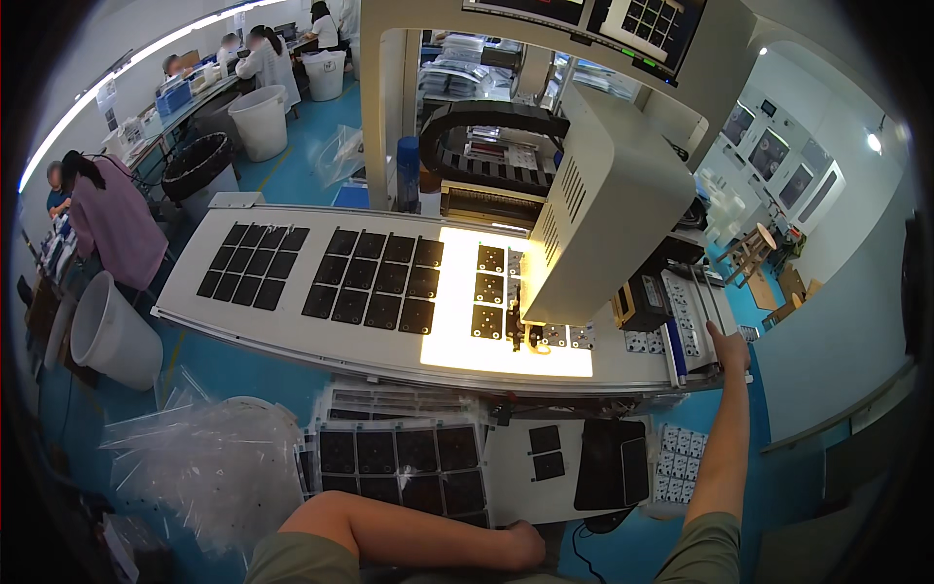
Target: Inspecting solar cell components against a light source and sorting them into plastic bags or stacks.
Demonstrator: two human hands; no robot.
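My right arm reaches to the right end of the machine bed, where my right hand [732, 350] closes at the end of a thin metal bar [702, 300]. Beside it lies a sheet of white pieces with dark dots [681, 310], partly under the bar. A blue-and-white roller [674, 352] is just left of that hand. My left forearm lies across the near side, and my left hand [523, 547] is curled into a loose fist below the small table [511, 487]; nothing shows in it. Black square pieces [546, 453] lie on that table, near a black pad [601, 465].
Black squares [248, 263] lie in grids along the white bed [195, 282], under the machine head [613, 185] and a lit panel [457, 355]. Stacked black sheets [409, 457] and clear plastic film [204, 467] are at near left. Bins [117, 336] and people stand behind left.
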